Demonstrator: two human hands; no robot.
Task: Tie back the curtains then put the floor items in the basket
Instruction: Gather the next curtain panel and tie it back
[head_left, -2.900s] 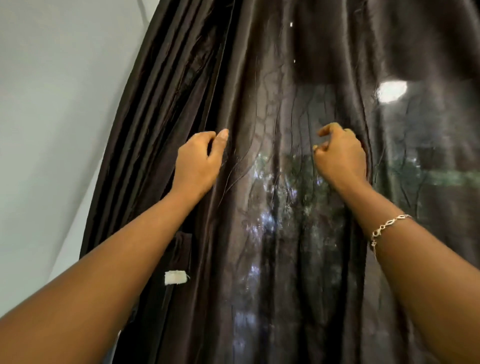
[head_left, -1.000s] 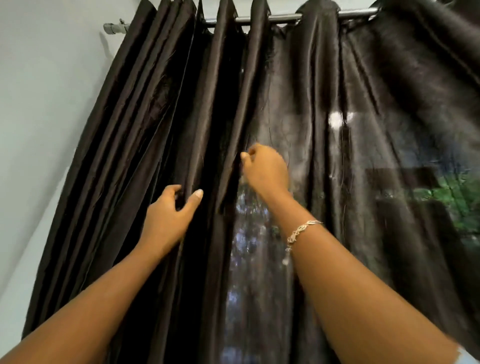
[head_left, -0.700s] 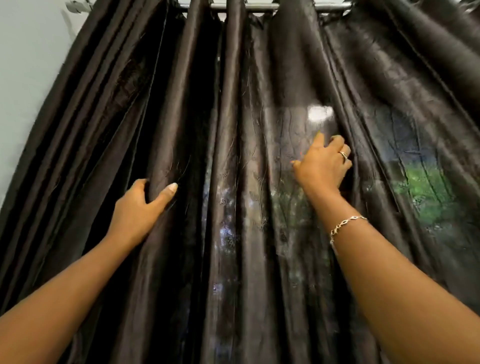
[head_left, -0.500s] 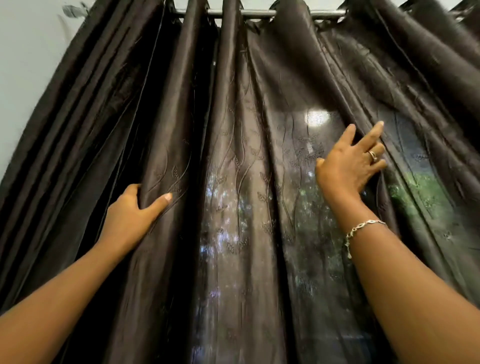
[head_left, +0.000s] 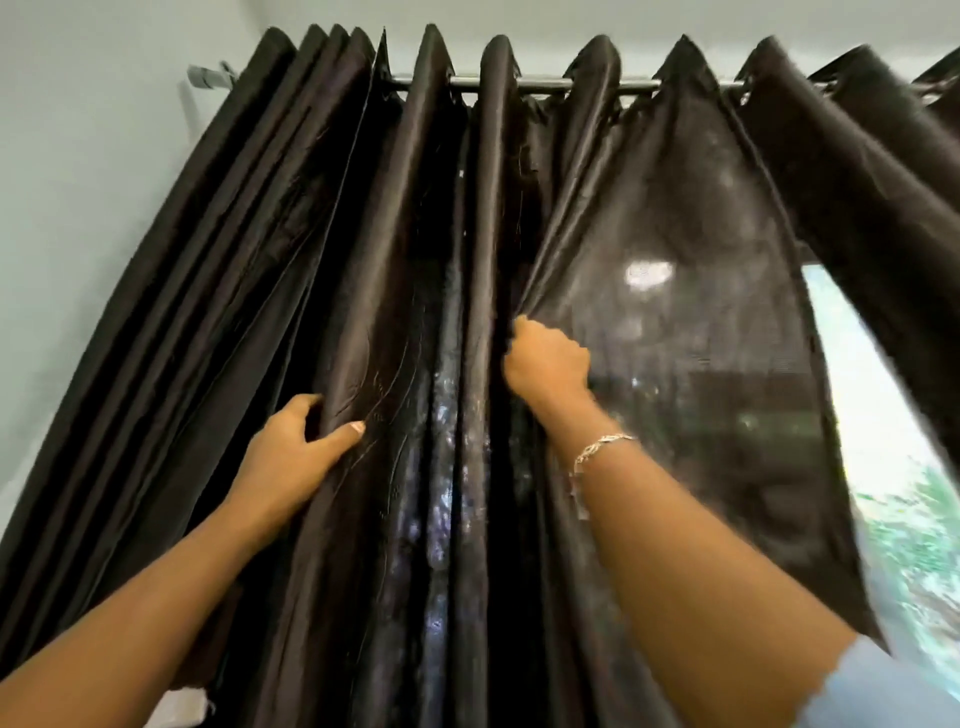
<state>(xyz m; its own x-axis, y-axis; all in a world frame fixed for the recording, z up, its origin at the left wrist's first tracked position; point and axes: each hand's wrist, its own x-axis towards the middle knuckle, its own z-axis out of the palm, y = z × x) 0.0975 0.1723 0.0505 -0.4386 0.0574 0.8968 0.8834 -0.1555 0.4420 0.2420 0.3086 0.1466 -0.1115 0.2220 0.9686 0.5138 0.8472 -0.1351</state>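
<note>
L grip (head_left: 291, 452) & R grip (head_left: 545, 364) each clutch curtain (head_left: 389, 249) folds.

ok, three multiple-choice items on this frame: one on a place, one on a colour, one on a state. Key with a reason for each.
1. Where does the bare window show?
A) past the right edge of the curtain
B) past its left edge
C) nowhere

2. What colour is the curtain?
A) white
B) dark brown
C) red

3. What is the right hand doing?
A) lying flat and open on the fabric
B) hanging idle
C) gripping a fold of the curtain

Key:
1 A: daylight and greenery show past the panel's right edge.
2 B: the fabric is a glossy dark brown throughout.
3 C: its fingers are curled round a fold, and the left hand has its grip on another fold.
</note>
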